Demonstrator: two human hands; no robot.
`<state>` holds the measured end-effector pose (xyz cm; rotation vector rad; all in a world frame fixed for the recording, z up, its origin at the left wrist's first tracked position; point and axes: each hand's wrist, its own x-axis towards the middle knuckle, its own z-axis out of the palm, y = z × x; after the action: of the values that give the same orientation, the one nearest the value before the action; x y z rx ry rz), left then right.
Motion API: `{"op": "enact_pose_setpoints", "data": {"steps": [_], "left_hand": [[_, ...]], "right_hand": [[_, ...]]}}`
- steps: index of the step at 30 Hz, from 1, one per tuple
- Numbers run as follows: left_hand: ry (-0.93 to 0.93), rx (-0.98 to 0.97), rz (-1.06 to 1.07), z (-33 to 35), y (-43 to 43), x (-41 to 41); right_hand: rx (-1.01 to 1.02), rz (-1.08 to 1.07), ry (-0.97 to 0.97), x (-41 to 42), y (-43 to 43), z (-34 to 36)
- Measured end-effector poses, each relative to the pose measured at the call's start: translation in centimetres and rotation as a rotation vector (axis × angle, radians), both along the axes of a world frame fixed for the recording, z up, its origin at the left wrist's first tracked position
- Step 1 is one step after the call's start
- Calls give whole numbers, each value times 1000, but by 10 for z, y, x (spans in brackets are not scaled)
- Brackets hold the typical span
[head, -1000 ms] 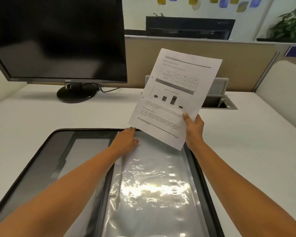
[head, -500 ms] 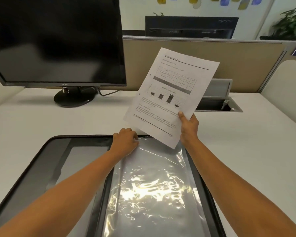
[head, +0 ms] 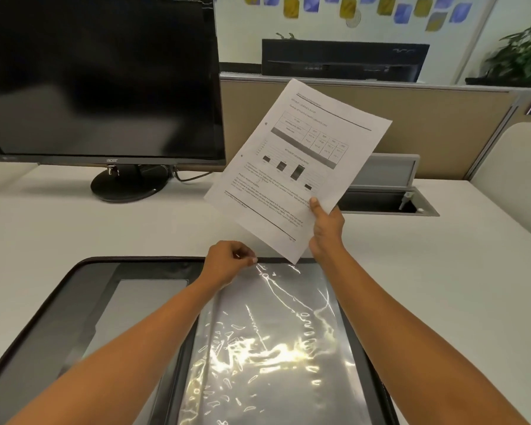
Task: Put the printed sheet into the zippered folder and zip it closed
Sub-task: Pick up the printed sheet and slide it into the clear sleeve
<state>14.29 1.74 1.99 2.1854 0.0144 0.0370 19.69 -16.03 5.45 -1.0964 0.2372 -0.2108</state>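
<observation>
The black zippered folder (head: pixel 59 308) lies open on the white desk in front of me. Its right half holds shiny clear plastic sleeves (head: pixel 273 342). My left hand (head: pixel 227 265) pinches the top left edge of the uppermost sleeve at the folder's far rim. My right hand (head: pixel 325 231) holds the printed sheet (head: pixel 298 167) by its lower right edge, tilted in the air above the far end of the folder. The sheet shows a table, a small bar chart and text. Its lowest corner hangs just over the sleeve's top edge.
A black monitor (head: pixel 98 78) on a round stand (head: pixel 129 187) occupies the desk's back left. An open cable hatch (head: pixel 387 194) sits behind the sheet at the right. A beige partition (head: pixel 442 133) closes the back of the desk (head: pixel 74 228).
My left hand went from resting flat on the sleeve to pinching its top edge. The sheet in my right hand stayed raised, shifting slightly left relative to the folder.
</observation>
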Motion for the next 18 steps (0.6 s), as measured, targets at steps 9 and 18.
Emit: {"op": "enact_pose_setpoints", "data": {"steps": [9,18], "left_hand": [[-110,132,-161,-6,2,0],[-234,221,-284,-6,-1,-6]], "right_hand": [[67,2,11,19,5,-8],[41,72,23,24,30,-7]]}}
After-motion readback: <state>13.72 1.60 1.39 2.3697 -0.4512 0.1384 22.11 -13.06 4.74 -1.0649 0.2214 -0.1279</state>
